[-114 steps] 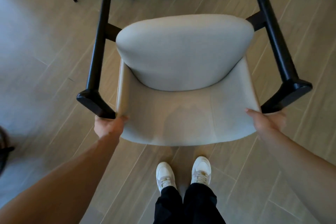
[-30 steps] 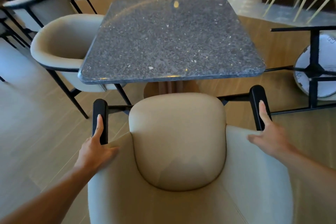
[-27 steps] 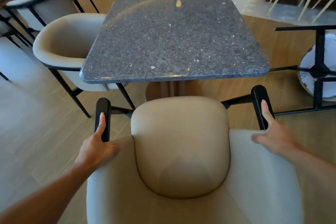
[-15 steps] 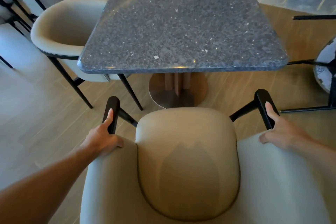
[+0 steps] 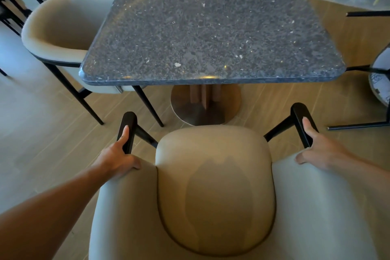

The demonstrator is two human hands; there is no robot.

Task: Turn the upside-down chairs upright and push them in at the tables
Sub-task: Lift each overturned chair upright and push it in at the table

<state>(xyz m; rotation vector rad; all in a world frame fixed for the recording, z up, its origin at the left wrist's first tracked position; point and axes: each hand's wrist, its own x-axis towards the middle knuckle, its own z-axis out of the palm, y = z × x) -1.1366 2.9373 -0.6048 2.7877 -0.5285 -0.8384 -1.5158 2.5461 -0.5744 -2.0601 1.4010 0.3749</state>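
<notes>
The granite-top table [image 5: 211, 27] dominates the shot, and the beige chair [image 5: 213, 192] sits upright right in front of it, not yet tucked under. It looks fairly hefty, with a stiff black frame and soft padding, so the armrests are the sensible grab spots (already covered). Left hand [image 5: 118, 159] and right hand [image 5: 318, 150] each grip one, fingers wrapped, thumbs laid along the top. I count four chairs plainly visible, one table.
</notes>
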